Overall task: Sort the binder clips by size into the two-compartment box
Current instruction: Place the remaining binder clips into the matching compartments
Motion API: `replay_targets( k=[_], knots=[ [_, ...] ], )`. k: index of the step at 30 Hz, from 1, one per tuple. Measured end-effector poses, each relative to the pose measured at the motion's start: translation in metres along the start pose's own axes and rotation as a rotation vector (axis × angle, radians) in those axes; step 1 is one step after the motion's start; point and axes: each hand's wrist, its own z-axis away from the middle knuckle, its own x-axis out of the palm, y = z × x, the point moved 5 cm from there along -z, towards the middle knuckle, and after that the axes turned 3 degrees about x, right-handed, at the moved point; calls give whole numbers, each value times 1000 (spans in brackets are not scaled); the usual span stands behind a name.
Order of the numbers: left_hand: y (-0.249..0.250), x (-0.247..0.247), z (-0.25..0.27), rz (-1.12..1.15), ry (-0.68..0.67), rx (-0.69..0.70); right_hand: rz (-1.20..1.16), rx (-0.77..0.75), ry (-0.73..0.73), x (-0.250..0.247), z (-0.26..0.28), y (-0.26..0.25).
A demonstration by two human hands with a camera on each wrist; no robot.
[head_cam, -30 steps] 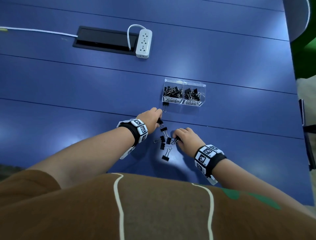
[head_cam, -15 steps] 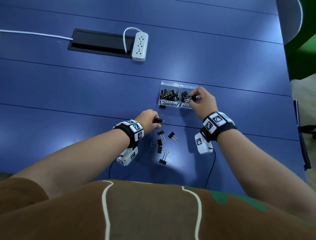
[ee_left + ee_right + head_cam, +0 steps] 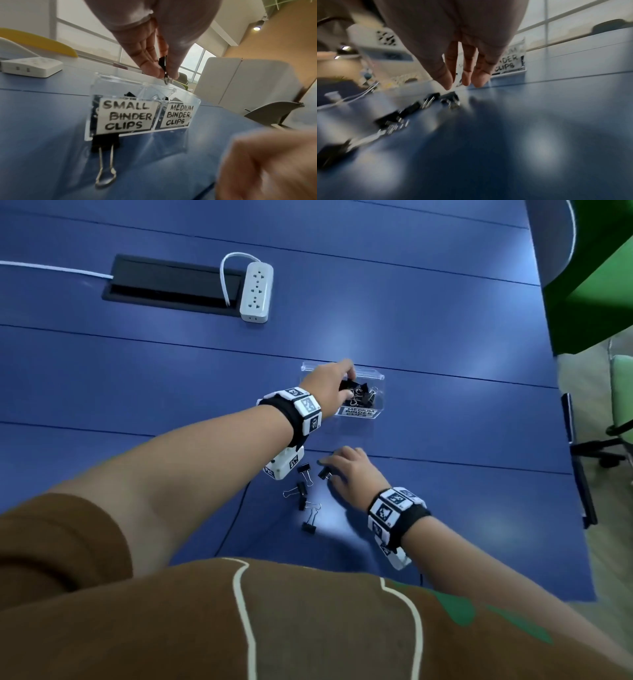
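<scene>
A clear two-compartment box (image 3: 376,377) stands mid-table, labelled small (image 3: 126,116) and medium (image 3: 178,116), with black clips in both. My left hand (image 3: 347,387) hovers over it and hides the small side in the head view. It pinches a small black binder clip (image 3: 163,63) just above the box (image 3: 137,83). My right hand (image 3: 334,469) is low over the loose clips (image 3: 303,491) near me, fingers (image 3: 465,75) straight and holding nothing, its fingertips just above one clip (image 3: 323,473). Another clip (image 3: 104,146) lies against the box front.
A white power strip (image 3: 257,291) and a black cable hatch (image 3: 171,284) sit at the far left. The table's right edge (image 3: 568,474) drops to a chair and floor. A thin cable (image 3: 233,518) trails from my left wrist unit.
My left hand has carried a clip from the table up over the box. My right hand has come back from the box down to the loose clips.
</scene>
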Motion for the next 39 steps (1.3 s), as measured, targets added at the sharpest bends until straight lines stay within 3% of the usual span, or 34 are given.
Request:
replay_targets(
  k=[3, 10, 12, 16, 20, 23, 29, 32, 35, 37, 39],
  knots=[
    [11, 11, -14, -66, -26, 48, 67, 38, -83, 16, 8, 3],
    [4, 43, -19, -462, -237, 152, 61, 95, -46, 10, 13, 21],
    [2, 43, -16, -531, -222, 204, 47, 123, -22, 6, 15, 27],
    [1, 24, 3, -409, -88, 271, -17, 153, 40, -1, 15, 32],
    [-15, 9, 40, -295, -46, 234, -123, 222, 66, -10, 7, 27],
    [-37, 20, 74, -244, -173, 190, -295, 262, 97, -10, 1, 15],
    [-66, 58, 126, -374, -439, 169, -520, 340, -134, 15, 2, -11],
    [-74, 63, 130, -379, -418, 101, -577, 390, -238, 29, 7, -18],
    [-80, 59, 129, -291, -347, 35, -550, 384, -239, 30, 5, -17],
    [-82, 55, 130, -200, -303, -15, -594, 401, -177, 19, -4, -11],
    [-86, 51, 132, -147, -265, -73, -581, 407, -2, -8, -17, 0]
  ],
)
